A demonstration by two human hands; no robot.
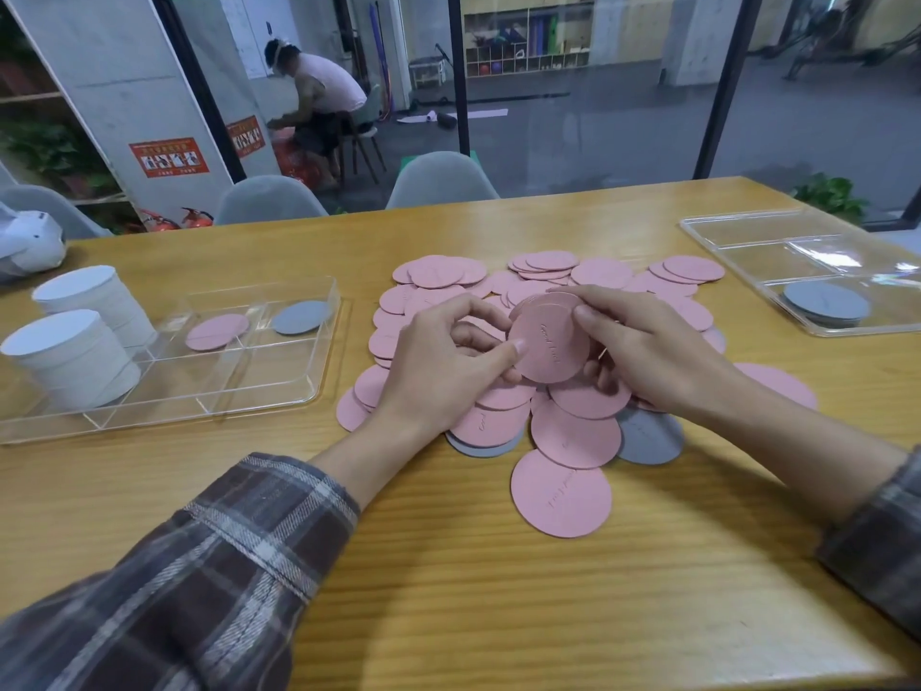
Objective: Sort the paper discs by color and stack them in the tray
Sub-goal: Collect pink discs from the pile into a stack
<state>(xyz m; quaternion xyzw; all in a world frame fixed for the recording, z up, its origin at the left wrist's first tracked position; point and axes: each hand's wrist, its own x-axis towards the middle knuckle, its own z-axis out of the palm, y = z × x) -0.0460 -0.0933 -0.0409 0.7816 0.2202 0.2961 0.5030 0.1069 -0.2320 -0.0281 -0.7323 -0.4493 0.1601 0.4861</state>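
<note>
Both hands on one small stack of pink discs (548, 347) at frame centre, held just above the loose pile (573, 436). Left hand (443, 356): fingers curled, thumb tip pinching the stack's lower-left edge. Right hand (648, 351): thumb on the upper-right rim, other fingers curled under; neither hand is spread. The stack's face is tilted up toward the camera. It is round, so no long axis, and the embossed text line runs roughly top to bottom of the frame. The pile is mostly pink, with a grey disc (648, 436) at its lower right. Left tray (309, 371), frame left: one pink disc (218, 332), one grey disc (300, 317), two white stacks (75, 361). Right tray (747, 241), upper right: a grey stack (825, 304).
</note>
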